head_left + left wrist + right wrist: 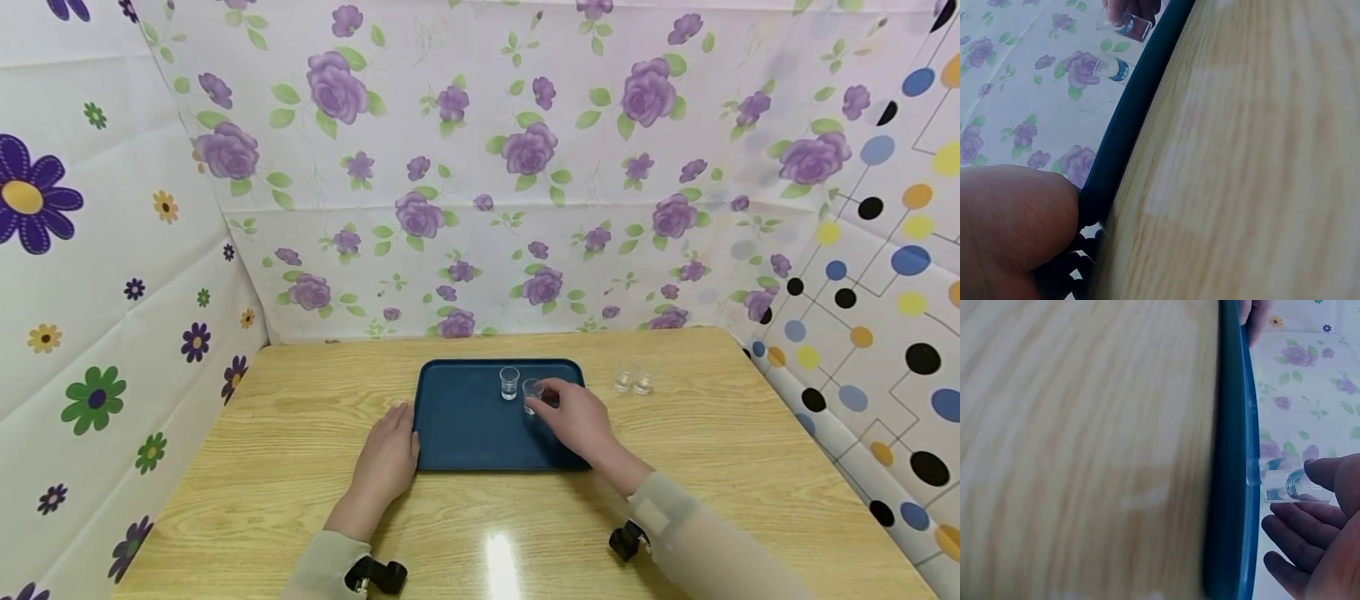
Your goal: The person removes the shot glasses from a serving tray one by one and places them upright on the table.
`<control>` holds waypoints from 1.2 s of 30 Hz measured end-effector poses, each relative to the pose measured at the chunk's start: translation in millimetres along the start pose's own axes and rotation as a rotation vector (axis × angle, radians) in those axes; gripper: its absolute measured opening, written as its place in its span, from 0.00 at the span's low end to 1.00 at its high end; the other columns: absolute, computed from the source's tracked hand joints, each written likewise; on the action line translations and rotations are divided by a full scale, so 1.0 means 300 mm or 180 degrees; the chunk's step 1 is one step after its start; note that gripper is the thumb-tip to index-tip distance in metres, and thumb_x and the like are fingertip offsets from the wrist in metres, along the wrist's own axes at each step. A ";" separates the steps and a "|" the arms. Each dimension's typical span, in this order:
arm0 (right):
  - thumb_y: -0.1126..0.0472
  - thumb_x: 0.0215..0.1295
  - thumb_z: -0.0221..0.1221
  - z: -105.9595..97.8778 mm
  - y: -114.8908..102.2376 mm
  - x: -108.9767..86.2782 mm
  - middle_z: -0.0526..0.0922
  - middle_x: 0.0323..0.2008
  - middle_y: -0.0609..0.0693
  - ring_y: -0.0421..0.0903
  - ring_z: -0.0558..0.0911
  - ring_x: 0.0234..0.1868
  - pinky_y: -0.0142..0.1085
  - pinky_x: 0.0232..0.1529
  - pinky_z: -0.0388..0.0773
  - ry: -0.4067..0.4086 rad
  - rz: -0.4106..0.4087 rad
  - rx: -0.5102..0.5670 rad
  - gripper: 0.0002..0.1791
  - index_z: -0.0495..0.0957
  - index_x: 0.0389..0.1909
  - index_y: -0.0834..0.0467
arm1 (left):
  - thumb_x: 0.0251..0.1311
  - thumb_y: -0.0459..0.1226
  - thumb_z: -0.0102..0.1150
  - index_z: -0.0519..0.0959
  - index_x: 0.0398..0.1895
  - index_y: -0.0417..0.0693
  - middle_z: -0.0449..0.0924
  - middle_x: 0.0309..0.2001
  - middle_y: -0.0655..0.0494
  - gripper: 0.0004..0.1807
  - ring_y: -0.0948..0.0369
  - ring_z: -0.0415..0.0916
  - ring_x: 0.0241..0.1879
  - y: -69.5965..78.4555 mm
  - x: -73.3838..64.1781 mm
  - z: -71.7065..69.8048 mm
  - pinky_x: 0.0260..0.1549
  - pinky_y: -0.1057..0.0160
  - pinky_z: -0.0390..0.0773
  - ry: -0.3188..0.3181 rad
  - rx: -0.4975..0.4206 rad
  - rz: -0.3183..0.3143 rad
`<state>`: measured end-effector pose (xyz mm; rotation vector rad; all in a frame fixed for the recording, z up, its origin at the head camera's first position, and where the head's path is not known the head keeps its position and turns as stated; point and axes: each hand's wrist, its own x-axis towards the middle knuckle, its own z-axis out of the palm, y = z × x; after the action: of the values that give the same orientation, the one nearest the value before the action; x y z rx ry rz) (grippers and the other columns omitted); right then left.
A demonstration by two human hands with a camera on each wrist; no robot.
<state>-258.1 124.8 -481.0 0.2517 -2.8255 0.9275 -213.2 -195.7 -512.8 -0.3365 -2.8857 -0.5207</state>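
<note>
A dark blue rectangular tray (472,429) lies on the wooden table. My left hand (387,450) rests at the tray's left edge with its fingers extended; part of it also shows in the left wrist view (1016,225). Over the tray's right half, my right hand (573,417) pinches a small clear shot glass (532,388) between thumb and fingers. In the right wrist view that glass (1297,486) is upright relative to the tray, near its floor; whether it touches is unclear. A second shot glass (509,383) stands on the tray just left of it.
Two more clear shot glasses (642,383) stand on the table right of the tray. The wooden table (315,383) extends around the tray. Flowered cloth (480,208) hangs behind and at the left, dotted cloth (885,333) at the right.
</note>
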 end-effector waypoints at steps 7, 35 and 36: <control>0.45 0.77 0.70 -0.060 0.036 -0.009 0.92 0.47 0.49 0.49 0.90 0.46 0.50 0.47 0.89 -0.0003 -0.0003 -0.0017 0.23 0.88 0.63 0.55 | 0.83 0.32 0.57 0.69 0.77 0.23 0.69 0.77 0.27 0.27 0.35 0.65 0.79 0.000 0.001 -0.001 0.79 0.36 0.66 -0.0010 -0.0019 -0.0003; 0.45 0.82 0.64 -0.244 0.230 -0.064 0.91 0.54 0.56 0.59 0.89 0.54 0.59 0.50 0.87 0.0123 0.0206 -0.0094 0.26 0.84 0.69 0.59 | 0.84 0.32 0.55 0.68 0.78 0.24 0.68 0.78 0.28 0.28 0.36 0.62 0.81 0.003 0.008 0.005 0.81 0.37 0.62 -0.0096 -0.0093 -0.0128; 0.45 0.82 0.64 -0.247 0.238 -0.066 0.91 0.54 0.57 0.59 0.89 0.54 0.59 0.50 0.88 0.0120 0.0219 -0.0103 0.27 0.84 0.69 0.59 | 0.84 0.32 0.55 0.68 0.78 0.24 0.68 0.78 0.28 0.28 0.36 0.62 0.81 0.002 0.008 0.006 0.81 0.37 0.63 -0.0094 -0.0090 -0.0126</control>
<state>-246.4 228.0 -466.7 0.1325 -2.8280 0.8894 -215.5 -194.0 -513.7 -0.2944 -2.9215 -0.5684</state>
